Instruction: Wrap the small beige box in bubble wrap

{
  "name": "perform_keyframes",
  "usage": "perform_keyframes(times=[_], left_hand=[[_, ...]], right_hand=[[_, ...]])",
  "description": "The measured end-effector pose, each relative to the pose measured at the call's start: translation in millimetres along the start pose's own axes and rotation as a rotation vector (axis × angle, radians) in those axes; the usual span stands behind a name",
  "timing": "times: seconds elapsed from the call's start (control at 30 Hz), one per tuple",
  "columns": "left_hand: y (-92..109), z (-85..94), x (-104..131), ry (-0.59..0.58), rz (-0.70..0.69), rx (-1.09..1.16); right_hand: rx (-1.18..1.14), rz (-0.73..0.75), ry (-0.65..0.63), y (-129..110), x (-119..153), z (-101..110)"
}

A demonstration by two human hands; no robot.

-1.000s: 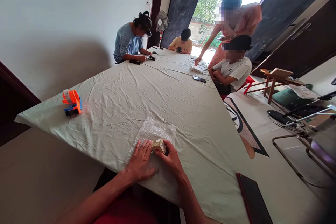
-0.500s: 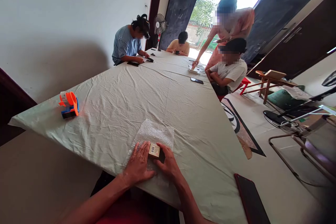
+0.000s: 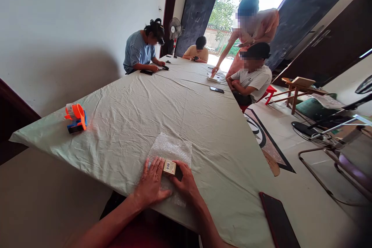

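Note:
A small box (image 3: 169,167) with a cream label and dark sides lies on a sheet of bubble wrap (image 3: 171,145) near the table's front edge. My left hand (image 3: 151,182) rests flat on the wrap, fingers stretched out, with its fingertips against the box's left side. On the right side of the box, my right hand (image 3: 185,180) grips it between thumb and fingers. Part of the wrap is hidden beneath both hands.
An orange and blue tape dispenser (image 3: 76,118) stands at the left. A dark phone (image 3: 278,219) lies at the right edge; another phone (image 3: 216,90) is farther back. Several people are around the far half of the cloth-covered table (image 3: 122,124).
The view has shifted slightly. Both hands stay around the box on the bubble wrap, with hardly any movement.

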State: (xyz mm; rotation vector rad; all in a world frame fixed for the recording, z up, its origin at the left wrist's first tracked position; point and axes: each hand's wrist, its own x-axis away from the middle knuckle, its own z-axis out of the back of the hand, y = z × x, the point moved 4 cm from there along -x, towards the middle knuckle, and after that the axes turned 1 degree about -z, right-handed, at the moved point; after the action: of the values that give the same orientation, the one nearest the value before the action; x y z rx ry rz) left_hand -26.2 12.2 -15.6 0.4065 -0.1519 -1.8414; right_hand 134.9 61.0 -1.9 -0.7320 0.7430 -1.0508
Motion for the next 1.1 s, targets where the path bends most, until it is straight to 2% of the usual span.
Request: perform_keyframes(times=[0.17,0.3,0.77,1.1], left_hand=[[-2.6,1.0,4.2,-0.017,0.027,-0.017],[-0.3,8.7,4.7,-0.012,0.041,-0.032],[1.0,17.3,5.2,-0.009,0.046,-0.02],[2.0,16.2,6.0,0.021,0.034,-0.038]], right_hand=[[0.0,0.031,0.006,-2.3,-1.0,1.1],[-0.042,0.041,0.007,-4.7,-1.3,3.3],[-0.148,-0.045,-0.025,-5.8,-3.4,4.7],[0.008,0.018,0.024,-8.9,-2.8,0.6]])
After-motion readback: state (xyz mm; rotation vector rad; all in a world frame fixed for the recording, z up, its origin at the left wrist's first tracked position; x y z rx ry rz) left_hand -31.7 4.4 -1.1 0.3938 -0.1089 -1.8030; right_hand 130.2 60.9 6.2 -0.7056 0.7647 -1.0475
